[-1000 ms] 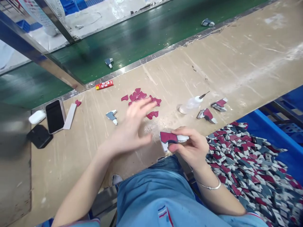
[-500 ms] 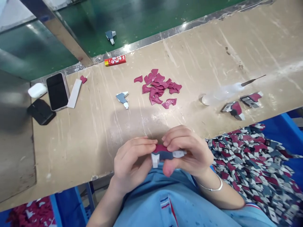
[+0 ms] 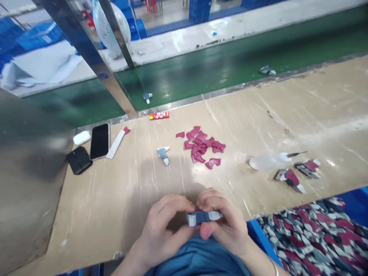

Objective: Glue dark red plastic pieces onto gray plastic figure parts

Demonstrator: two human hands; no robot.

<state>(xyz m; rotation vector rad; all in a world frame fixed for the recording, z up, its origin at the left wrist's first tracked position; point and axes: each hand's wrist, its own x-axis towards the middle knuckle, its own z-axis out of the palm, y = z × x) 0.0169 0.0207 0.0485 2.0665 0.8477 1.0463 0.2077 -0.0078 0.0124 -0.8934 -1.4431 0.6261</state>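
Nothing readable here, honestly. The only thing with print on it is the little red packet (image 3: 159, 115) lying at the far edge of the workbench (image 3: 115, 199), and its white and yellow markings are way too small and blurry to make out. The phone (image 3: 100, 140) has a dark screen showing nothing, and the part held in both hands carries no lettering I can see.

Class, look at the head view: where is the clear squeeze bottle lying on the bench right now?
The clear squeeze bottle lies on its side at the bench's right, between the pile of red pieces and two assembled parts.
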